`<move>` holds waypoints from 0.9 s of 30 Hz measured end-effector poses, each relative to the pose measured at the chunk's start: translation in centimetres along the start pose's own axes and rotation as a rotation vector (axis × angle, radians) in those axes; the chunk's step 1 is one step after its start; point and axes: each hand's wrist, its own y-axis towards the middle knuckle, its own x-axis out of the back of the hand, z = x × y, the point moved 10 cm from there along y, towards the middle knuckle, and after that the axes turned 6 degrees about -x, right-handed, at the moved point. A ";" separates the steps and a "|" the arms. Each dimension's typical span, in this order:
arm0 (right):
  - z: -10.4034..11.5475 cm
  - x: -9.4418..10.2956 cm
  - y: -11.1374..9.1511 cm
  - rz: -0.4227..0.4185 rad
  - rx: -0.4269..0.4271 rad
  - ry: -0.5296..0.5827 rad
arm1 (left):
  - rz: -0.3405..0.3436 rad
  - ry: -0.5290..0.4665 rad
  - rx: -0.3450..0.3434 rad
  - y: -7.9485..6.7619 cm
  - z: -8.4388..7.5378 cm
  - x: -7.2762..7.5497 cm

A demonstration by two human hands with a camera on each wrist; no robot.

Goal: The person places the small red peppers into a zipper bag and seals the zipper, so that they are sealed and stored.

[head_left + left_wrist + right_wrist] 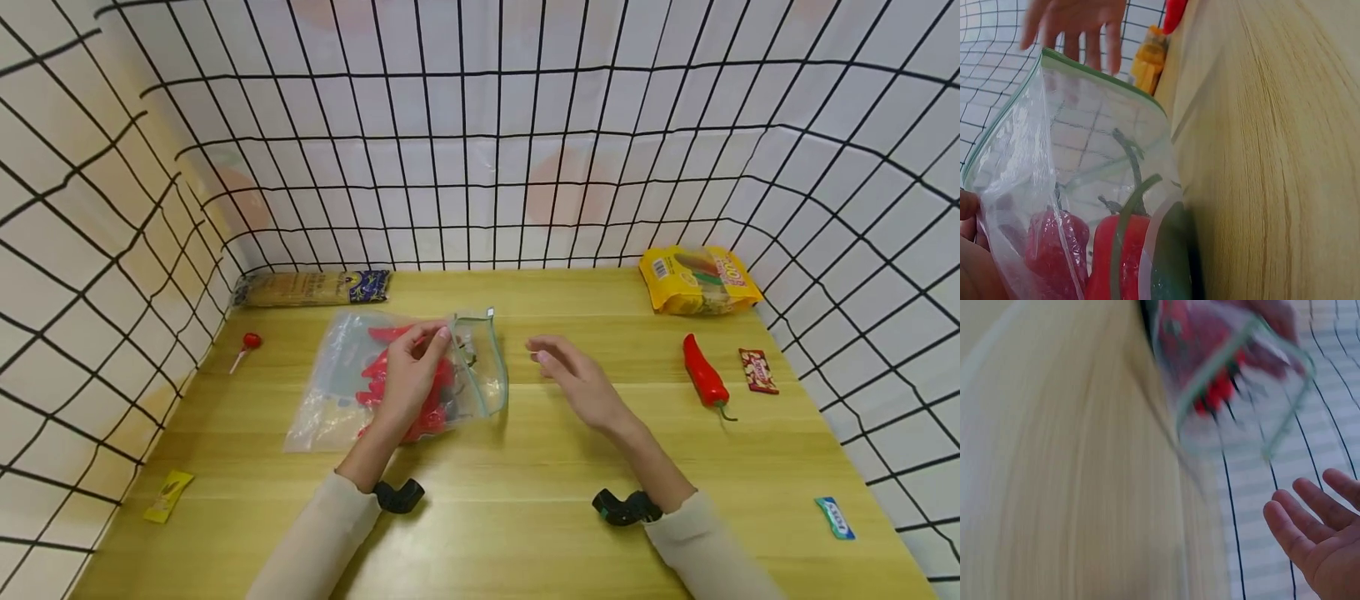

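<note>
A clear zip bag with a green-edged mouth lies on the table, its opening toward the right. Inside are several red chili peppers with green stems. My left hand pinches the upper film of the bag near the mouth, which gapes in the right wrist view. To the right of the mouth, my right hand is held in the air, apart from the bag, fingers loosely extended and nothing in them. Farther right, a single red chili pepper lies on the table, its stem toward the front.
Behind the bag lies a noodle packet; a yellow snack bag sits back right. Around the sides are a red lollipop, a yellow sachet, a red candy packet and a blue-green wrapper. Black wire mesh encloses the table.
</note>
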 end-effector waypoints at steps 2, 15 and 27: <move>-0.8 2.8 -1.0 -0.042 -0.023 -0.084 | -0.005 0.010 0.014 0.4 0.6 0.1; -7.3 17.4 -7.2 -0.307 -0.179 -0.511 | -0.006 -0.018 -0.024 1.2 2.7 0.3; -11.0 19.6 -7.5 -0.308 -0.341 -0.609 | -0.016 0.005 -0.013 1.0 2.6 0.4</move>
